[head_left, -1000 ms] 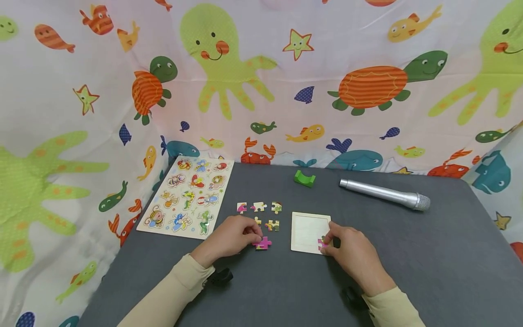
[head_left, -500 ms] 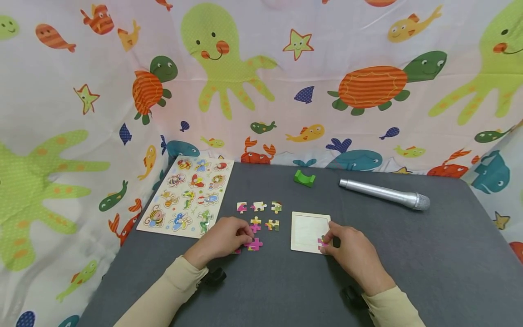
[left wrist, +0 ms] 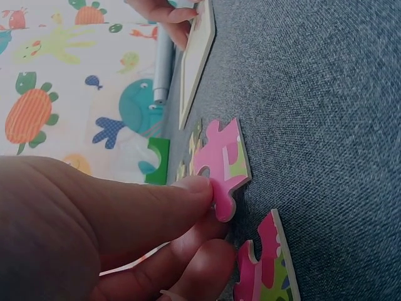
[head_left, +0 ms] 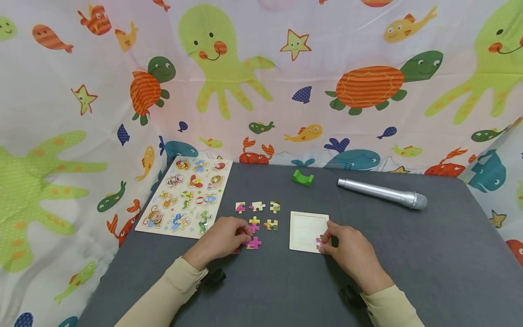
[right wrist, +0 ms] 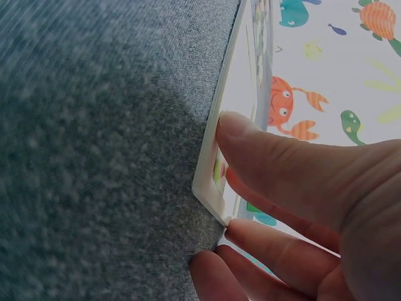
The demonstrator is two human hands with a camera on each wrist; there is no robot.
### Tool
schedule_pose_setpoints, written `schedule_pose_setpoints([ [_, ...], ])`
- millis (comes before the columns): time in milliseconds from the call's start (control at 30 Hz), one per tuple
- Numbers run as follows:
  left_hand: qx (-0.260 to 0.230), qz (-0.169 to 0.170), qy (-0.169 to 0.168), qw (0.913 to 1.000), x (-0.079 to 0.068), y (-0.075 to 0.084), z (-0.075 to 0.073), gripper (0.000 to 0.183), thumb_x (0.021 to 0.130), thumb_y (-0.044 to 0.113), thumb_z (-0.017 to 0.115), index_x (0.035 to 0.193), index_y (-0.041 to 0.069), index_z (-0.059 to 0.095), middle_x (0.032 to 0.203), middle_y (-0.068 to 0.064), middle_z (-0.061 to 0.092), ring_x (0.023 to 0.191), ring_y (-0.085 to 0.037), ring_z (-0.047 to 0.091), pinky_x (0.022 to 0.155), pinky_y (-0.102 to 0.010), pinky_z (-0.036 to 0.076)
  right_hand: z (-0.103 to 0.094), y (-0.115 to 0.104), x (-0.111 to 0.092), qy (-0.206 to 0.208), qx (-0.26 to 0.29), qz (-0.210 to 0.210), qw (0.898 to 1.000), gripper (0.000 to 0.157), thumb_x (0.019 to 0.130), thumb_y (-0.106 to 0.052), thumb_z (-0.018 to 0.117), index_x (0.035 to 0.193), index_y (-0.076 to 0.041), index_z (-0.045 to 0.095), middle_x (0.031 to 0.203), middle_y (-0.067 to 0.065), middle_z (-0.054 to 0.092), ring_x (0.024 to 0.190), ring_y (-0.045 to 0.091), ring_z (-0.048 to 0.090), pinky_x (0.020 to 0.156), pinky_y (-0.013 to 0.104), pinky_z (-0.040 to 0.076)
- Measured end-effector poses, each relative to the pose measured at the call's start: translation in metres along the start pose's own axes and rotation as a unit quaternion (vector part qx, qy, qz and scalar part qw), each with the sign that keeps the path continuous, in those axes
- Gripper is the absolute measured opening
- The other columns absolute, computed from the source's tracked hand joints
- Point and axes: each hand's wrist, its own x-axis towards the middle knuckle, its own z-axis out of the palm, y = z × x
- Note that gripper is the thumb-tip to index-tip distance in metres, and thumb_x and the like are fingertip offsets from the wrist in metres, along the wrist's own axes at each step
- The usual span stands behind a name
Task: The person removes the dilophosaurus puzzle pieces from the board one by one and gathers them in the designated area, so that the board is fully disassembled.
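Note:
My left hand [head_left: 224, 238] pinches a pink puzzle piece [head_left: 254, 243] between thumb and fingers. In the left wrist view this pink piece [left wrist: 227, 160] stands close to the table, and a second pink-and-green piece [left wrist: 266, 260] lies beside the fingertips. Several loose pieces, among them a yellow-and-pink one [head_left: 254, 223], lie just beyond. My right hand [head_left: 352, 250] grips the near right corner of a square wooden puzzle tray [head_left: 309, 231]. One pink piece [head_left: 318, 243] sits in that corner, partly hidden by the fingers. In the right wrist view the thumb [right wrist: 241, 128] lies on the tray's rim.
At the left lies a board with insect pictures [head_left: 185, 197]. Behind the tray is a green arch-shaped block [head_left: 303, 178], and a silver microphone [head_left: 382, 194] lies at the back right. A printed sea-animal curtain [head_left: 302, 86] borders the grey table [head_left: 408, 245].
The left hand moved left with the pink piece, uncovering the yellow-and-pink piece, then stayed nearly still. The right hand keeps its hold on the tray's corner.

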Motion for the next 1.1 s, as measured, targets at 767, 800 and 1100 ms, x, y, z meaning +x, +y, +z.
schedule_pose_setpoints([
  [767, 0.044, 0.104, 0.0, 0.9936, 0.039, 0.073, 0.029, 0.003, 0.097, 0.022, 0.081, 0.099, 0.02, 0.079, 0.079, 0.013, 0.067, 0.07, -0.004, 0.06, 0.068, -0.023, 0.05, -0.003, 0.003, -0.005, 0.003, 0.004, -0.009, 1.0, 0.025, 0.088, -0.028, 0.091, 0.081, -0.025, 0.067, 0.136, 0.02, 0.073, 0.116, 0.038, 0.071, 0.087, 0.053, 0.057],
  [800, 0.049, 0.112, -0.004, 0.9925, 0.044, 0.081, 0.034, 0.003, 0.097, 0.022, 0.08, 0.099, 0.019, 0.079, 0.079, 0.013, 0.067, 0.072, -0.004, 0.059, 0.07, -0.022, 0.049, -0.003, 0.003, -0.006, 0.001, 0.005, -0.011, 1.0, 0.026, 0.088, -0.028, 0.091, 0.079, -0.025, 0.066, 0.138, 0.021, 0.072, 0.118, 0.039, 0.07, 0.088, 0.052, 0.056],
  [1100, 0.083, 0.141, -0.035, 0.9858, 0.077, 0.118, 0.073, 0.008, 0.097, 0.023, 0.08, 0.103, 0.018, 0.08, 0.079, 0.013, 0.068, 0.071, -0.002, 0.058, 0.067, -0.019, 0.046, -0.007, 0.008, -0.006, -0.009, 0.015, -0.042, 0.999, 0.041, 0.084, -0.02, 0.091, 0.06, -0.022, 0.058, 0.152, 0.018, 0.065, 0.119, 0.041, 0.069, 0.074, 0.033, 0.046],
])
